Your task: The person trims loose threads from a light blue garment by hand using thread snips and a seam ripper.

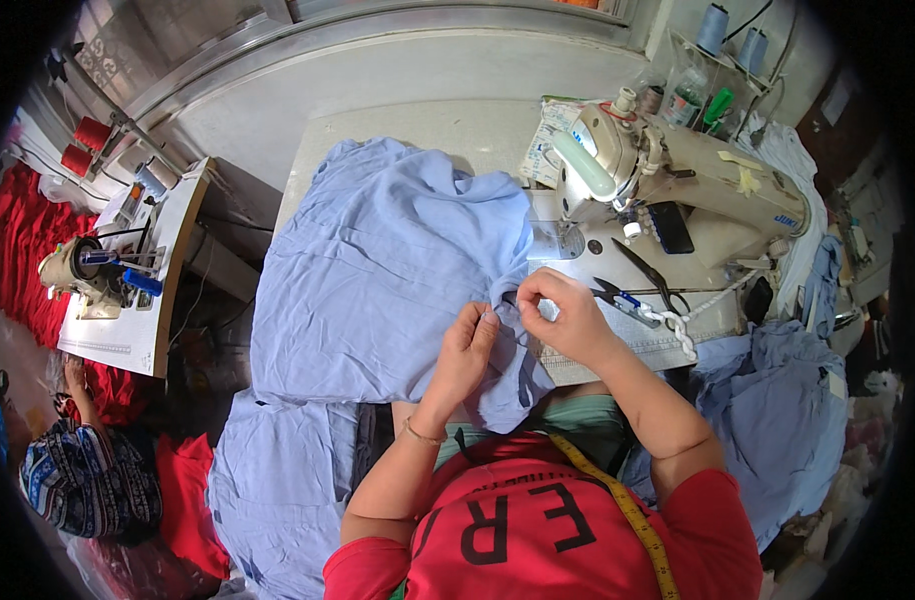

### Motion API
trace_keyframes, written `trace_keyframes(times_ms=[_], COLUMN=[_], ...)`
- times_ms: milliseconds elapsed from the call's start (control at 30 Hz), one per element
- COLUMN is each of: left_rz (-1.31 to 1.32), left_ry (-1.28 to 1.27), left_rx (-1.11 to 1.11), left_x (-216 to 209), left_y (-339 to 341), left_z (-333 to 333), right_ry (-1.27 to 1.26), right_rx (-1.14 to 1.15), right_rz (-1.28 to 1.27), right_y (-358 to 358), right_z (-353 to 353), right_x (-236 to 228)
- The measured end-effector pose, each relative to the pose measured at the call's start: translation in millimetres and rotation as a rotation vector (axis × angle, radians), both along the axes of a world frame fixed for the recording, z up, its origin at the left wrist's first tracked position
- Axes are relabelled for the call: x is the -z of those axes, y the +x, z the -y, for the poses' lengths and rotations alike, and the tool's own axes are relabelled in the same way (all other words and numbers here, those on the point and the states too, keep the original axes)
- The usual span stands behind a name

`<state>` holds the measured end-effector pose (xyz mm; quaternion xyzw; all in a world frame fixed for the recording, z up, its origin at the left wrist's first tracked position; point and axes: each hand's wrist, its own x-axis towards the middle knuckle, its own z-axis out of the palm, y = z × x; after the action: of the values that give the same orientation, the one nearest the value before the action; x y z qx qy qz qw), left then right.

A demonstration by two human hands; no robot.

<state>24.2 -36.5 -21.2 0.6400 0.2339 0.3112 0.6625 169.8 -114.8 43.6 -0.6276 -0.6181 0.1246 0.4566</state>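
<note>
And here the left hand [465,345] pinches the blue cloth [377,260], spread across the desk [477,130] and over its front edge; the right hand [569,318] curls just beside, fingers bent, its hold impossible to tell, near the sewing machine [712,175]

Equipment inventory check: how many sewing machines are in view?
2. A cream metal sewing machine on the right of the grey-white tabletop; a beige metal sewing machine on the white-topped table, far left. Others may be hidden past the dark rim.
</note>
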Motion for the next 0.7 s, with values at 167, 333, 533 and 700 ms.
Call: trace_keyframes(times_ms=[167, 333, 533, 700], left_rz=[0.031, -0.026, -0.083, -0.130], left_ry=[-0.017, 0.116, 0.224, 0.315], left_rx=[0.025, -0.013, -0.054, -0.075], left_x=[0, -8, -10, -15], left_y=[0, 0, 1, 2], left_z=[-1, 3, 7, 11], right_ry=[-0.037, -0.010, 0.133, 0.163], right_rx=[-0.119, -0.097, -0.093, -0.077], right_rz=[-0.018, 0.109, 0.499, 0.646], right_y=[4, 0, -3, -6], right_z=[3, 1, 0, -2], right_x=[9, 11, 7, 7])
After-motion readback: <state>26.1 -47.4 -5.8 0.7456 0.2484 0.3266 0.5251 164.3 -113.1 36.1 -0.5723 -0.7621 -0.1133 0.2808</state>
